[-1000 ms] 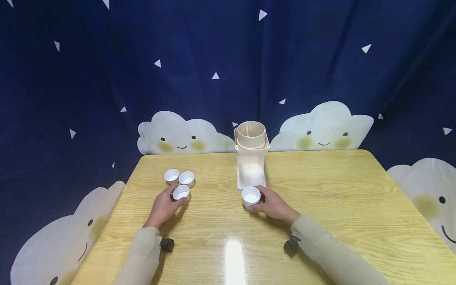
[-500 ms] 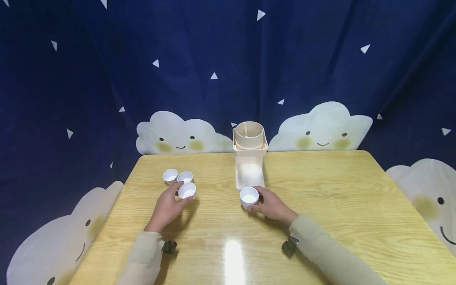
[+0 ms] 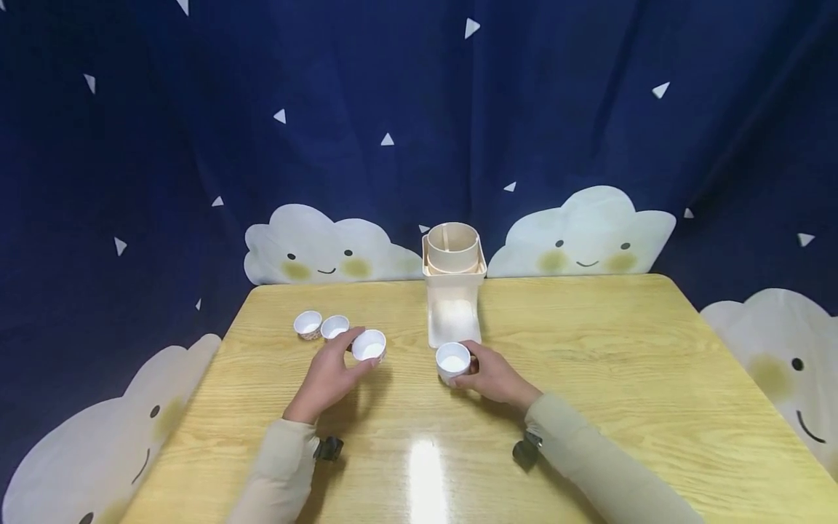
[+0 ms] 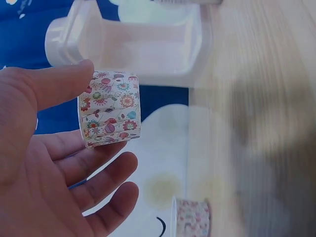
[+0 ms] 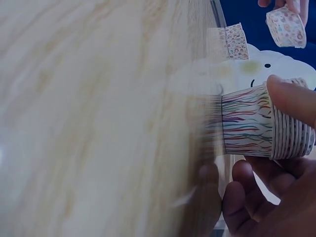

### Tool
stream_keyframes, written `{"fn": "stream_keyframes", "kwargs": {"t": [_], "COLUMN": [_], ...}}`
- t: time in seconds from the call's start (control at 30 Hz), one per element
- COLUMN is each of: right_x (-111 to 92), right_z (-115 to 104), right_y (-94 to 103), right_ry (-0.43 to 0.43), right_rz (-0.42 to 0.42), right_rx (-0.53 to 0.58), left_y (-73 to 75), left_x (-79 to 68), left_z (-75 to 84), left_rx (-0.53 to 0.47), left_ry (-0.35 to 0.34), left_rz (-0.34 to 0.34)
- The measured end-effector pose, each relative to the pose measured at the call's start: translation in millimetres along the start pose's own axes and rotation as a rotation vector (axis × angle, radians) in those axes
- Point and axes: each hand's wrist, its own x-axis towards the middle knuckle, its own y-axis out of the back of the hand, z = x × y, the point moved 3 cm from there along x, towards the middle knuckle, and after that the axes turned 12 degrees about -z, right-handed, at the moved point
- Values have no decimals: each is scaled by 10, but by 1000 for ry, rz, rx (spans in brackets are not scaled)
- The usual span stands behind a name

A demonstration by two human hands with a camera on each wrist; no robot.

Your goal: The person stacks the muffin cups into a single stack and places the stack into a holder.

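Observation:
My left hand (image 3: 329, 377) pinches a small paper baking cup (image 4: 111, 109) between thumb and fingers, held above the table. Its wall carries a colourful flower print, and its white inside faces up in the head view. Two more small paper cups (image 3: 308, 325) stand upright on the table just left of that hand. My right hand (image 3: 496, 375) grips a stack of nested paper cups (image 5: 248, 121) printed with coloured wavy lines. This stack stands upright on the table, right in front of a cream plastic stand (image 3: 453, 309).
A round open cylinder (image 3: 453, 247) sits in the top of the cream stand, at the back middle of the wooden table (image 3: 589, 342). Behind the table's far edge hangs a dark blue curtain (image 3: 327, 94) with clouds and triangles.
My left hand has lifted its cup off the table beside the other two and carried it right, towards the stack. My right hand keeps its grip on the stack in the same place.

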Motion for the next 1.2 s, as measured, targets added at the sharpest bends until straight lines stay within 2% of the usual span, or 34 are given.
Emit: {"fn": "stream_keyframes", "kwargs": {"t": [0.2,0.4,0.8,1.0,1.2], "right_x": [10,7,17,22,21], "right_z": [-22,-41,-70,-72,-64], "right_y": [-21,-13,-22,-19,-23], "right_ry": [-12,-22,-36,-41,-47], "right_rz": [-2,1,-4,-6,-10], "right_rx": [-9,-7,3,-7,-13], "left_y": [-76,-171,-252,-283,-308], "left_x": [51,113,191,221,234], "left_z": [116,172,262,345,402], "left_rx": [-44,-73,9,11,-5], "left_ry": [-21,-40,-76,-120,-112], "left_rz": [-53,-73,-104,-111,-134]}}
